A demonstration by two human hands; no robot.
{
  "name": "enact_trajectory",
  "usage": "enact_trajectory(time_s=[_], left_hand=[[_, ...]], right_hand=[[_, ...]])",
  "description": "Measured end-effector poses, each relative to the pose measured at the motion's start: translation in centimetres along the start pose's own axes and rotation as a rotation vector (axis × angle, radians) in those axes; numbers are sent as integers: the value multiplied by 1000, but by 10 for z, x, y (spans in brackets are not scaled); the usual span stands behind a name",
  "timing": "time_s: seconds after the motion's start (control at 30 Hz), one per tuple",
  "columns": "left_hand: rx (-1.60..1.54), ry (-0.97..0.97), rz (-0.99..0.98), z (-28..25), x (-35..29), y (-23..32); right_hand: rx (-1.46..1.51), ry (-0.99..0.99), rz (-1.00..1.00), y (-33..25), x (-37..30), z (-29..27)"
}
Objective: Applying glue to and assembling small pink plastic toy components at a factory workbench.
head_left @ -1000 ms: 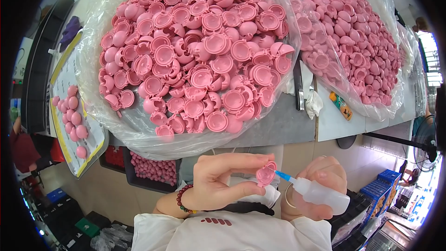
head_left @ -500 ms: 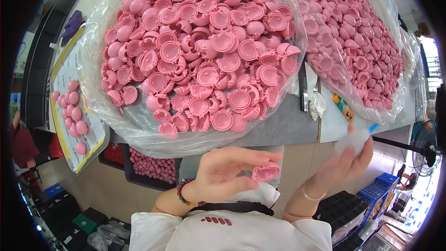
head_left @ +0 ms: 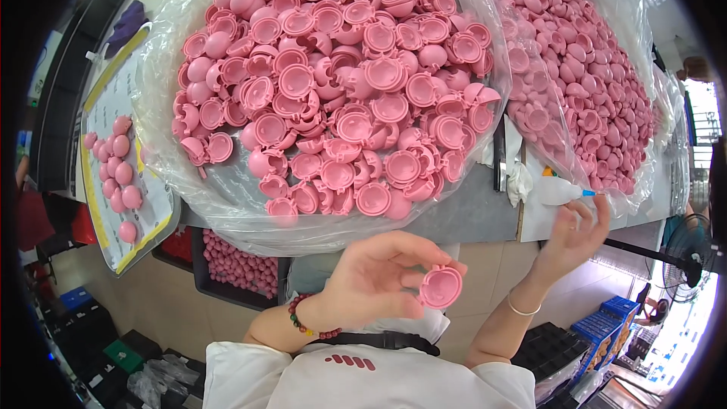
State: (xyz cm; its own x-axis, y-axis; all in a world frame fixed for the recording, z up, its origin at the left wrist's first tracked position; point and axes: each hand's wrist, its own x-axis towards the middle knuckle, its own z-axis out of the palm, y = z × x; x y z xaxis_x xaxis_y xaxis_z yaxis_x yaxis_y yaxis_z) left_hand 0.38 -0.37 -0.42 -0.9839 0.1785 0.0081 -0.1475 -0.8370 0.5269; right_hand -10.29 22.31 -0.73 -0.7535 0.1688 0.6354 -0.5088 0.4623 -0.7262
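In front of my body, my left hand [head_left: 379, 276] pinches a small pink plastic half-shell [head_left: 441, 288] between thumb and fingertips. The shell's round hollow side faces up toward me. Over the table's near edge at the right, my right hand [head_left: 569, 236] has its fingers apart and grips nothing. Just beyond those fingers, a white squeeze bottle [head_left: 559, 192] with a blue tip lies on its side on the table. The index fingertip is close to the blue tip; I cannot tell whether they touch.
Pink half-shells [head_left: 354, 125] fill a clear plastic bag, with a second heap [head_left: 583, 68] at right. Closed pink balls [head_left: 131, 197] lie on a yellow-edged tray at left. Below the table stands a dark bin of pink pieces [head_left: 238, 261]. A crumpled white tissue [head_left: 519, 185] lies mid-right.
The bottle, earlier in my raised right hand, now lies on the table, and that hand has let go. My left hand has turned the half-shell so its hollow faces me.
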Motion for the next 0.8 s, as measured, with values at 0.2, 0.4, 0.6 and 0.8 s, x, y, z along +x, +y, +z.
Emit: enact_trajectory(time_s=[0.2,0.4,0.6,0.8], left_hand=[[353,71,144,2,-7,5],[-350,4,-278,1,-3,-4],[-419,-45,-260,0,-2,-13],[-339,-77,-232,-2,-4,-13]], right_hand=[[-553,158,-67,26,62,-38],[-761,-369,-109,56,109,-44],[-827,-452,-220,52,117,-41],[-820,-566,14,53,125,-44]])
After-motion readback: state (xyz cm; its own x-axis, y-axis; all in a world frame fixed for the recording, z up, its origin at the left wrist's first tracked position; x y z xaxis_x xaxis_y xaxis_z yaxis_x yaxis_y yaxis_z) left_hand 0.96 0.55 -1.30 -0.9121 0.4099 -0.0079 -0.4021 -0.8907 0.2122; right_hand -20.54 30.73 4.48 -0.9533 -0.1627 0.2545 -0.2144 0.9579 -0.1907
